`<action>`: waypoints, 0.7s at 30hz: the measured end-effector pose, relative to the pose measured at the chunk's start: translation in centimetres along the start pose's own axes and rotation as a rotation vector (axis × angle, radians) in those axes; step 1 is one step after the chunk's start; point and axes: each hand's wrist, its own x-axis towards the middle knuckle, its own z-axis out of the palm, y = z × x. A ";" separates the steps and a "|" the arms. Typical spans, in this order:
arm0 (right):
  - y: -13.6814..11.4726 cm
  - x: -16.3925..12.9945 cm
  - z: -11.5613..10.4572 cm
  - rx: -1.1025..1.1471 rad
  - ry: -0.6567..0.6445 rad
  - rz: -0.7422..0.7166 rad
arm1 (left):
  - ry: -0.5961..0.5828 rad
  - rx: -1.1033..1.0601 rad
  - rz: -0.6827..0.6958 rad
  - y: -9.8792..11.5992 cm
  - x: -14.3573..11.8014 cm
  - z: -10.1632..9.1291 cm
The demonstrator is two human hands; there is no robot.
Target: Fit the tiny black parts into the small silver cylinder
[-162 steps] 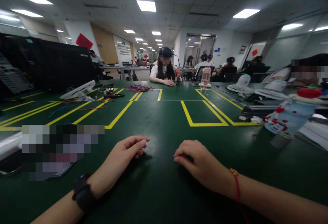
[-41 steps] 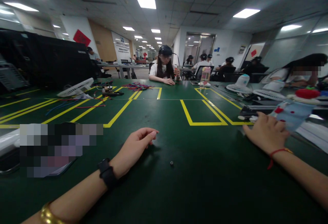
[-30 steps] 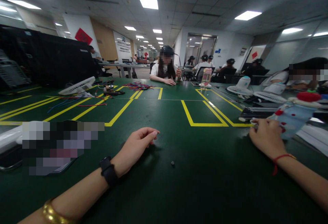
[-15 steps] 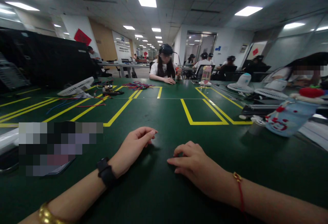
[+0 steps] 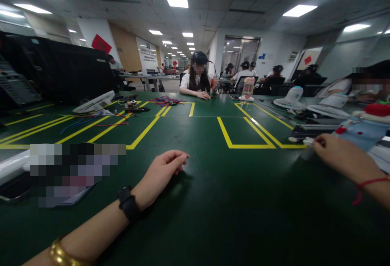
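Note:
My left hand (image 5: 163, 172) rests over the green table, its thumb pressed against the curled fingers; whatever may be between them is hidden. At the right, my right hand (image 5: 341, 156) is closed, fingertips bent down beside a small object with a whitish top (image 5: 308, 141). The hand partly covers this object, and I cannot tell whether the fingers grip it. Just behind the hand stands a light-blue cup (image 5: 362, 132) with red decorations and a red top, its lower part hidden by the hand.
A phone-like slab (image 5: 76, 197), partly blurred, lies at the left. Yellow tape lines (image 5: 251, 146) mark the green table (image 5: 195, 217). Coloured wires (image 5: 166, 100), white fans (image 5: 289, 100) and a clear bottle (image 5: 248, 89) lie farther off. A person (image 5: 198, 79) sits opposite.
My right hand has moved from the middle of the table to the far right, beside the blue cup, and its fingers have closed. The left hand has stayed in place.

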 end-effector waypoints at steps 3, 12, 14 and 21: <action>1.5 0.1 0.7 -0.020 -0.030 0.030 | 0.002 -0.008 0.001 -0.2 0.1 0.0; 1.4 0.4 0.5 -0.043 -0.025 0.034 | -0.011 -0.017 0.000 -0.4 0.1 -0.1; 1.7 0.5 0.3 -0.061 -0.018 0.042 | -0.014 -0.016 -0.002 -0.5 0.1 -0.1; 2.4 1.0 0.0 -0.087 -0.056 0.032 | -0.020 -0.010 -0.003 -0.7 0.4 -0.2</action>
